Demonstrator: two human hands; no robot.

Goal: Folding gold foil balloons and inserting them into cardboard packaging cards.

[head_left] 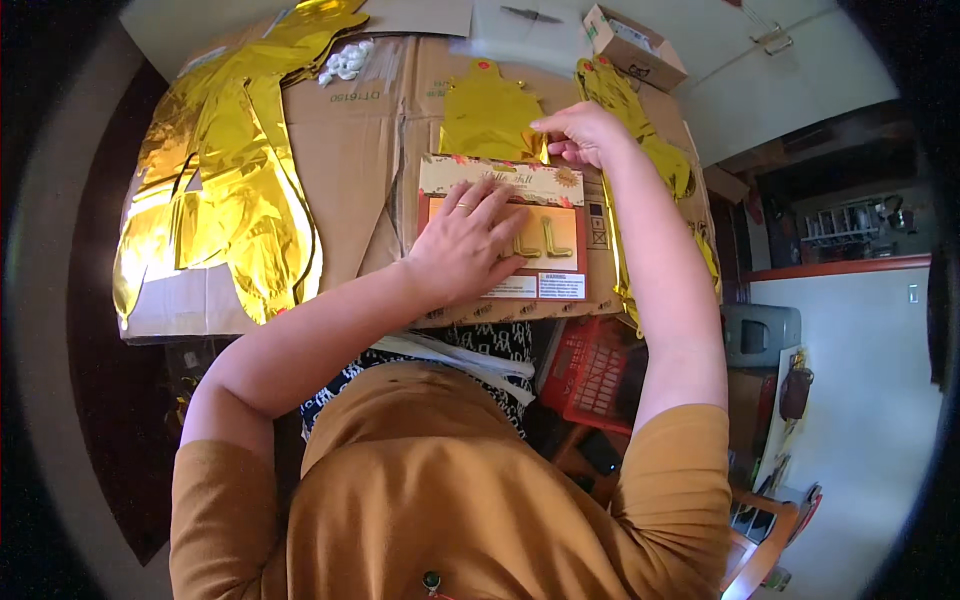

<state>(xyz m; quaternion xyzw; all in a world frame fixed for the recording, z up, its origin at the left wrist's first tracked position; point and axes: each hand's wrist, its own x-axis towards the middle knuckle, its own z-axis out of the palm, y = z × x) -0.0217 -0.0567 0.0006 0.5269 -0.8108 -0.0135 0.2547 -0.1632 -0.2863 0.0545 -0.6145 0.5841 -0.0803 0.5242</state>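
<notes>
A flat foil-balloon package [556,225] with a printed header card and gold letter shapes lies near the middle of the cardboard. My left hand [462,238] rests flat on it, fingers spread over its left half. Just beyond its top edge lies a flat, uninflated gold foil balloon [485,112], its lower part running down to the card. My right hand [588,135] pinches the balloon's right edge between thumb and fingers. Whether the balloon's lower end goes behind the package is hidden.
Large gold foil balloons [225,190] are piled along the left side of the cardboard [350,180]. More gold foil [668,165] lies to the right, partly behind my right arm. White coils [346,62] and a small open box [632,50] sit at the far side. A red basket [592,375] stands below.
</notes>
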